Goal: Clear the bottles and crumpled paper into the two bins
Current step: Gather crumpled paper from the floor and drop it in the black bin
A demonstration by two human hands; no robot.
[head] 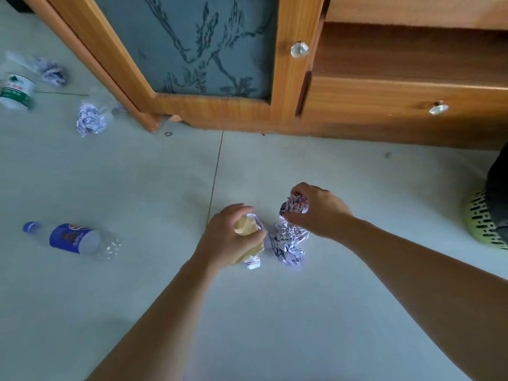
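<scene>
left grip (228, 235): yellowish paper wad (246, 229) enclosed | right grip (316, 210): printed paper wad (291, 232) hanging below

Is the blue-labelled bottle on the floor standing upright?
No, the blue-labelled bottle lies on its side on the floor, cap pointing left, away from both hands.

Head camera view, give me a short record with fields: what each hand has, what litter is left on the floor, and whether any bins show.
left hand: left hand closed on yellowish crumpled paper
right hand: right hand fingers gripping white printed crumpled paper
bottles on floor: blue-label bottle lying on its side; green-label bottle far left
loose paper on floor: paper ball by cabinet; far paper ball
bins: possibly one at right edge, mostly cropped
</scene>
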